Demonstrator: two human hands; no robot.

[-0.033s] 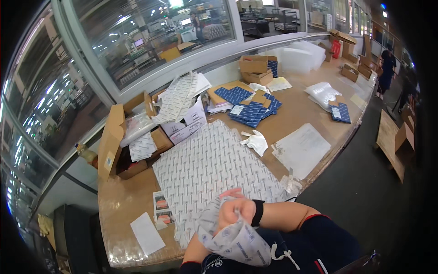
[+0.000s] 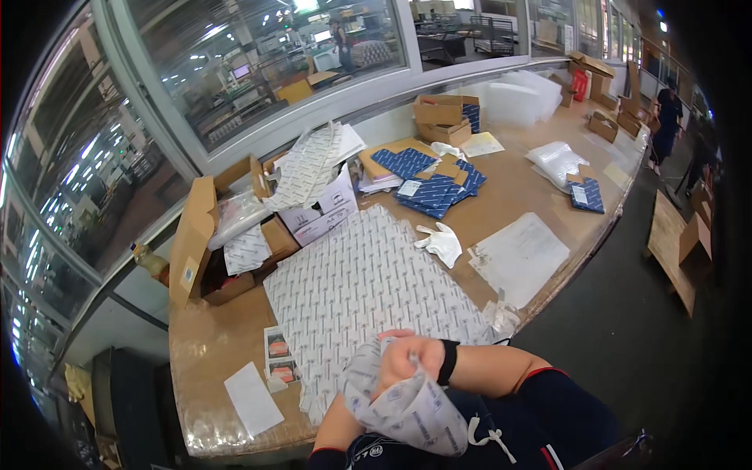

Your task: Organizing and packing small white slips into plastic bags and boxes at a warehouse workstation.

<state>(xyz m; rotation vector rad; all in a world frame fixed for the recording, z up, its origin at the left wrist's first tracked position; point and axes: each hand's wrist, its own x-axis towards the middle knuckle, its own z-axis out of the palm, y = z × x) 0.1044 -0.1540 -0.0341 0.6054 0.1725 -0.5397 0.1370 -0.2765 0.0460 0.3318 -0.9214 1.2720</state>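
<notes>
Close to my body, printed white wrapping paper point(image 2: 427, 419) is bunched into a loose, pouch-like shape. My right hand point(image 2: 405, 364) is closed and pushed into the folds at its upper edge, a black band round the wrist. Mostly hidden behind the same paper is my left hand point(image 2: 397, 334); only some pinkish fingertips show past my right hand, and its forearm comes up from below. It appears to hold the paper from behind. Whatever may be inside the wrap is hidden. Beneath both hands lies a large flat stack of the same printed paper sheets point(image 2: 376, 274).
A white glove point(image 2: 440, 244) and a plain sheet point(image 2: 521, 258) lie right of the stack. Blue printed packets point(image 2: 439, 192) sit farther back. Open cardboard boxes point(image 2: 196, 243) with papers stand at the left. A white slip point(image 2: 253, 399) lies near the table's left front edge.
My hands and the bunched paper have shifted very slightly to the right in view. The grip looks the same.
</notes>
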